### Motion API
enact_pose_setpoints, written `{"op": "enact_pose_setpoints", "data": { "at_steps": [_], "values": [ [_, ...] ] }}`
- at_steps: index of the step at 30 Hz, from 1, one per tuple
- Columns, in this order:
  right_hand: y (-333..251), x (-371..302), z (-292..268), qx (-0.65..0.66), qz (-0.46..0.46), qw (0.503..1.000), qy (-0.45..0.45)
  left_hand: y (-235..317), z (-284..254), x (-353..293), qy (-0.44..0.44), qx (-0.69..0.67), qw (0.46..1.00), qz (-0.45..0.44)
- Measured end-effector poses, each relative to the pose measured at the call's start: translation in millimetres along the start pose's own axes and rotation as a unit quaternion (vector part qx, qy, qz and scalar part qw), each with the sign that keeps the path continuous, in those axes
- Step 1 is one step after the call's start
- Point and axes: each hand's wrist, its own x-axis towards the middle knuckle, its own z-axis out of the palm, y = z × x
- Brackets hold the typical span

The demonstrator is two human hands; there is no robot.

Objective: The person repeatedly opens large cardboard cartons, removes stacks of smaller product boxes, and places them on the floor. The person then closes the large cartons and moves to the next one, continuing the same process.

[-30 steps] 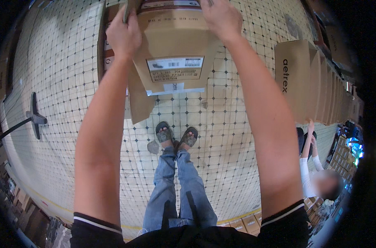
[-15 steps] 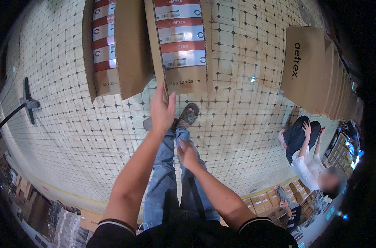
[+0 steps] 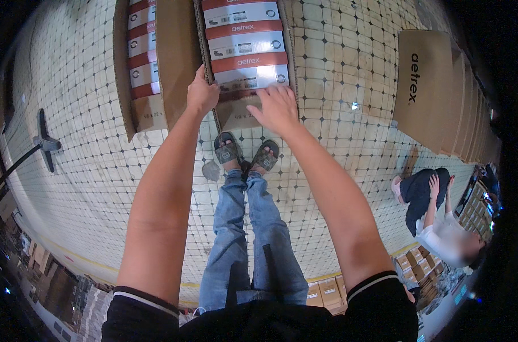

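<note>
An open brown carton (image 3: 234, 114) stands on the floor in front of my feet, with a row of white shoe boxes (image 3: 249, 47) with red lids packed inside. My left hand (image 3: 202, 96) is closed round the left wall of the carton near its front corner; some of its fingertips are hidden. Across the carton's near end lies my right hand (image 3: 279, 108), its fingers stretched out against the front of the nearest shoe box and its thumb apart.
A second open carton (image 3: 148, 115) of shoe boxes stands close on the left. Several flattened cartons (image 3: 427, 94) lean together at the right. Beyond them crouches a person (image 3: 427, 199). A black stand foot (image 3: 46, 141) is at the far left.
My right hand has moved forward from my legs onto the carton's near end. My left hand has gone up and left to grip its wall. The carton has shifted slightly.
</note>
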Motion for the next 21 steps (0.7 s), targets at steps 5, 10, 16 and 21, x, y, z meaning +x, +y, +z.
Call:
{"op": "enact_pose_setpoints", "data": {
  "at_steps": [5, 10, 16, 21],
  "values": [
    [-18, -88, -19, 0.062, 0.033, 0.994, 0.082, 1, -4, 2, -0.014, 0.011, 1.0, -0.002],
    [-25, -139, -9, 0.113, 0.056, 0.988, 0.09, 6, 6, -1, 0.001, 0.02, 1.0, -0.004],
    [-3, -65, -37, 0.205, 0.1, 0.946, 0.23, 1, 7, 1, 0.02, 0.016, 1.0, 0.015],
    [9, 25, -21, 0.243, 0.32, 0.915, 0.026, -3, 9, 4, 0.016, 0.025, 1.0, 0.009]
  ]
}}
